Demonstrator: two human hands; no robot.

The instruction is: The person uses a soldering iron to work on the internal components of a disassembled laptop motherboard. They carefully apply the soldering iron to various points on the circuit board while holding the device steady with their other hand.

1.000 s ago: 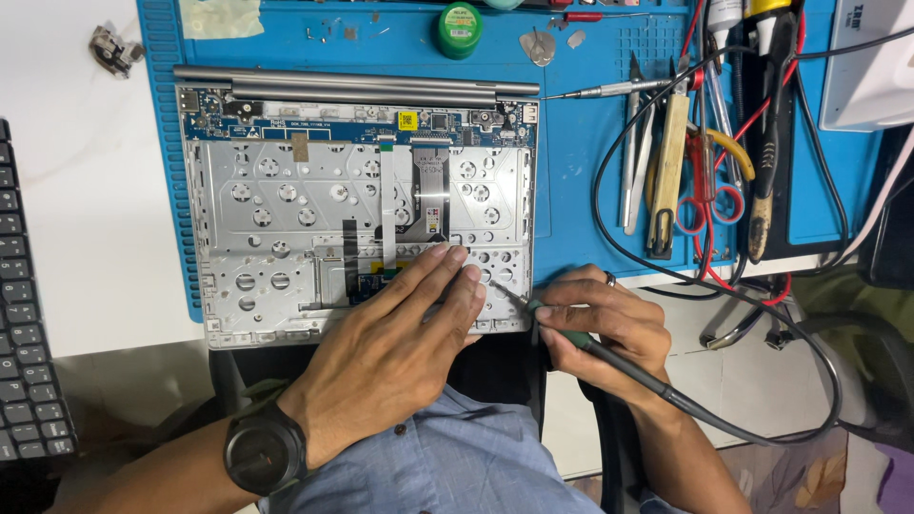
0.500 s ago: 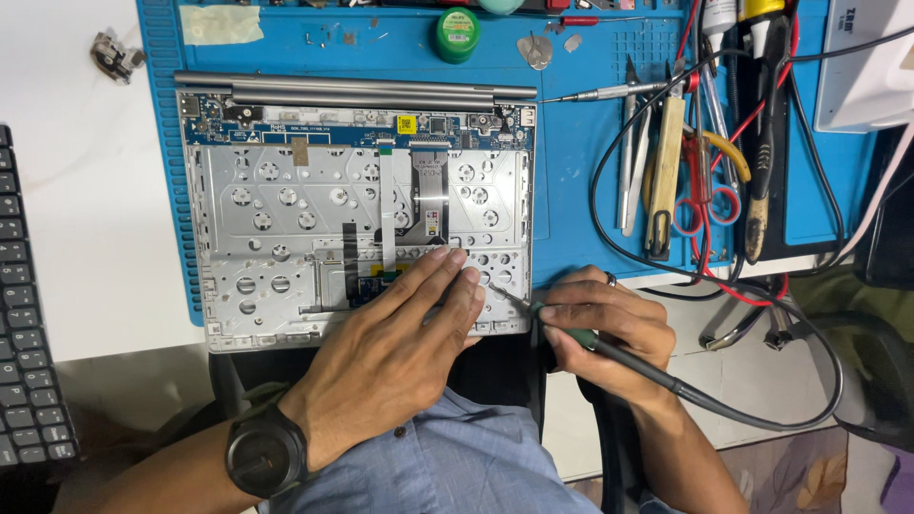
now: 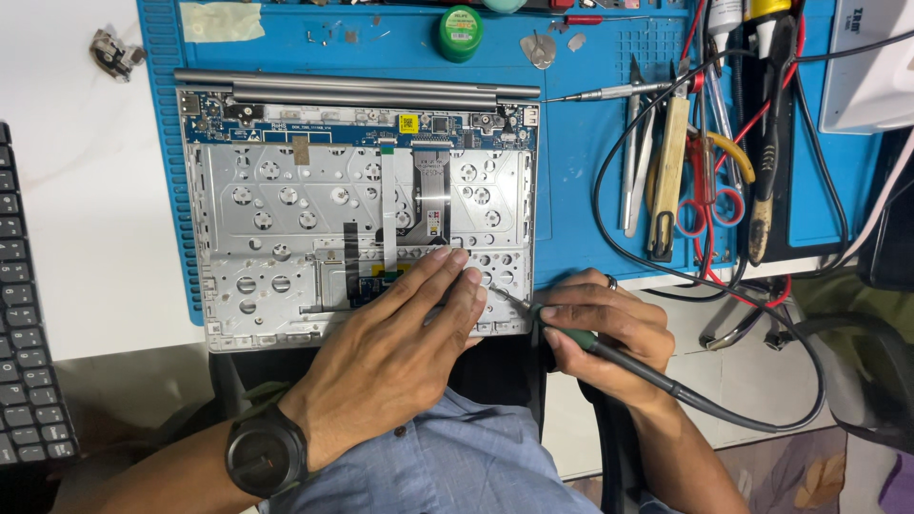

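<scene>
An opened laptop base (image 3: 286, 190) with its silver inner plate and blue circuit board lies on a blue work mat (image 3: 571, 171). My left hand (image 3: 400, 343), with a black watch on the wrist, rests flat on the plate's lower right part, fingers together. My right hand (image 3: 600, 333) grips a corded soldering iron (image 3: 609, 352) with a green handle. Its thin tip (image 3: 500, 297) points left and touches the plate just beside my left fingertips.
Tweezers, scissors, pliers and cables (image 3: 695, 162) lie on the mat's right side. A green round tin (image 3: 461, 30) sits at the top. A black keyboard (image 3: 24, 324) lies at the left edge. A white device (image 3: 871, 67) stands at the top right.
Both hands have stayed almost in place; the iron's tip remains at the plate's lower right edge.
</scene>
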